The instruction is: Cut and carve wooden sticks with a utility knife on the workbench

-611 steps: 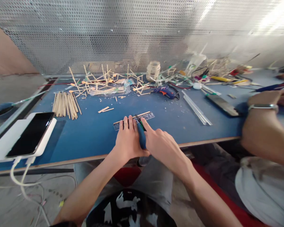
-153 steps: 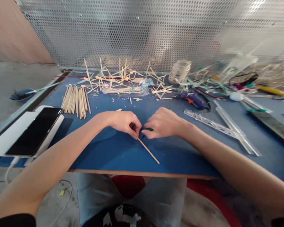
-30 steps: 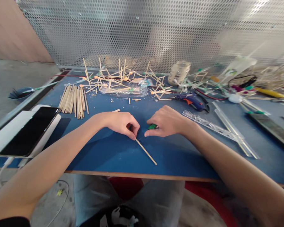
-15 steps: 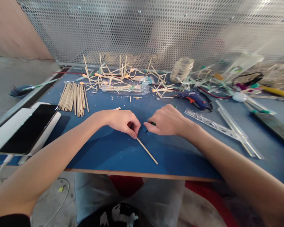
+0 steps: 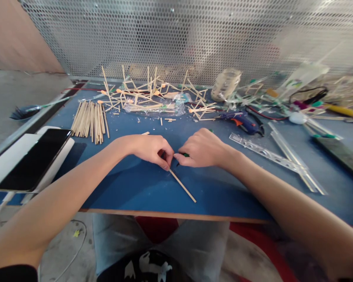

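A thin stick (image 5: 182, 185) lies near the middle of the desk (image 5: 129, 197), slanting from the left hand (image 5: 154, 152) toward the near edge. The left hand has its far end pinched between thumb and fingers. Just beside it, the right hand (image 5: 201, 149) is curled around a green tool (image 5: 186, 155), mostly hidden in the grip, its dark tip pointing at the stick's held end. Beyond the left wrist shows a short piece (image 5: 146, 133). To the right of the right hand, a clear ruler (image 5: 261, 152) runs aslant, its end nearer the near edge meeting some clear rods (image 5: 291, 152); a blue glue gun (image 5: 244, 122) lies behind it. Along the far edge stand joined stick frames (image 5: 131, 94), with a plastic bag (image 5: 153, 109) among them, and a jar (image 5: 226, 84). Toward the left edge are a pile of sticks (image 5: 90, 121) and, in the near left corner, a black phone (image 5: 35, 160).
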Demonstrator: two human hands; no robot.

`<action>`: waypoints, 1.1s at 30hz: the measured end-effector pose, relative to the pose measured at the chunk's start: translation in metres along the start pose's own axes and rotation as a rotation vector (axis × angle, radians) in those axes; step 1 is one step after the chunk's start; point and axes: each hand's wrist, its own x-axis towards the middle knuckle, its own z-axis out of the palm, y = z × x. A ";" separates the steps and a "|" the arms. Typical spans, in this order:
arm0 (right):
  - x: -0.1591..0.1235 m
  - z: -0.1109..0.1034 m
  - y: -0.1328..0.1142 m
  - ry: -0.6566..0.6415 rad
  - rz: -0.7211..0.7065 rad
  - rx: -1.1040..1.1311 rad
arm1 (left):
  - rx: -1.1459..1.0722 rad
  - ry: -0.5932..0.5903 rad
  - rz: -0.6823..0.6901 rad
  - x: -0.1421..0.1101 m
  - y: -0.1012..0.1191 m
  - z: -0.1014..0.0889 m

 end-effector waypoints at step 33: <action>0.011 0.020 0.008 0.233 -0.197 0.065 | 0.007 -0.021 -0.032 0.001 -0.001 -0.001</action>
